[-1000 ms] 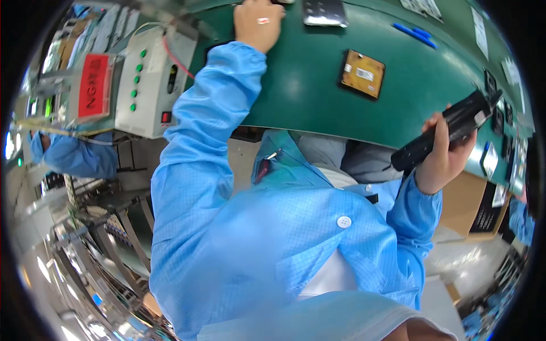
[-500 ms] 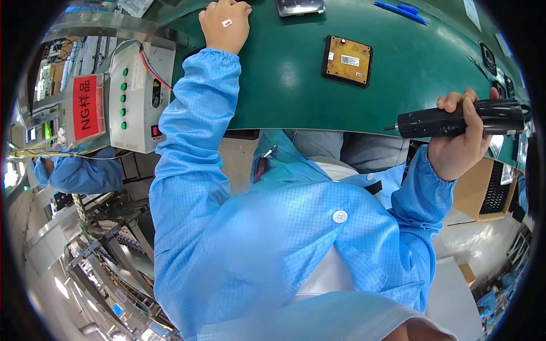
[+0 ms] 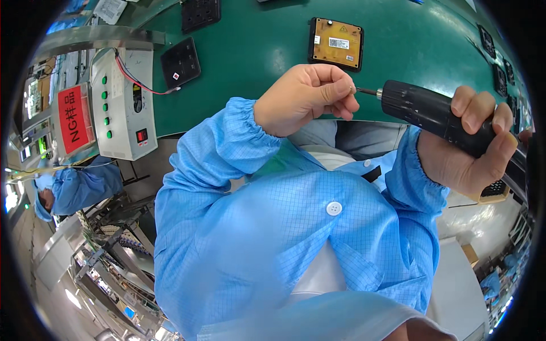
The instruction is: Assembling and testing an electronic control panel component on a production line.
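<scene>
The amber-backed module (image 3: pixel 339 51) lies on the green desk (image 3: pixel 244 57). To its right and nearer the person, the right hand (image 3: pixel 469 153) is clamped around a black power screwdriver (image 3: pixel 438 111), bit pointing left. Just on the module's near side, the left hand (image 3: pixel 304 96) has thumb and forefinger together at the bit tip; contents too small to tell. Left of the module lies a black panel (image 3: pixel 181 59).

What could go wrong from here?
The left hand has its fingers right at the tip of the driver bit; a slip or accidental start might nick them. The right hand grips the black driver well back, so the tip could wander. The yellow-faced module lies just beyond; anything dropped might strike it.
</scene>
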`<state>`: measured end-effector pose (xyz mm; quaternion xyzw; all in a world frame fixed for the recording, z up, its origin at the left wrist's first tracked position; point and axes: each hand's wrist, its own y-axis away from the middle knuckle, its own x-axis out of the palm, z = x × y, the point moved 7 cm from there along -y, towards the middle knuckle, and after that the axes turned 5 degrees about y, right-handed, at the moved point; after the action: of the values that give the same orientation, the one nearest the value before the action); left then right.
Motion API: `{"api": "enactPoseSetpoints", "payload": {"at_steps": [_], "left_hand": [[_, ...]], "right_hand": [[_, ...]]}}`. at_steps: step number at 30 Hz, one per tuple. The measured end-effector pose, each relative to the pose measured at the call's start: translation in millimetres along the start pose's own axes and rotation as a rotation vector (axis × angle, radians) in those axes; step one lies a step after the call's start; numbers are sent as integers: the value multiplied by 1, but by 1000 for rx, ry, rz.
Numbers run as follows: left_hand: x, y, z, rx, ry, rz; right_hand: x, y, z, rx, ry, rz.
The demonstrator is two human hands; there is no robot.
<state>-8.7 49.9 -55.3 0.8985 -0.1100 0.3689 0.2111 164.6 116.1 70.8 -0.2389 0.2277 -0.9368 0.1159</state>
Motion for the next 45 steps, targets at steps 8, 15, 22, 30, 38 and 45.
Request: {"api": "enactPoseSetpoints", "payload": {"at_steps": [8,15,22,30,38,45], "left_hand": [[2,0,4,-22,1,29],[3,-3,3,-62,-113,27],[0,-8,-7,1,-283,-28],[29,-14,-50,897,-1952,-150],[18,-18,-49,774,-1598,-74],[18,-17,-50,760,-1599,-87]], "right_hand": [[1,4,-2,-10,-8,-9],[-20,4,-11,-65,21,-66],[-19,-7,-14,-63,-75,81],[21,-7,-32,-396,321,-18],[19,-11,-43,-403,296,84],[18,-12,-45,-398,336,76]]}}
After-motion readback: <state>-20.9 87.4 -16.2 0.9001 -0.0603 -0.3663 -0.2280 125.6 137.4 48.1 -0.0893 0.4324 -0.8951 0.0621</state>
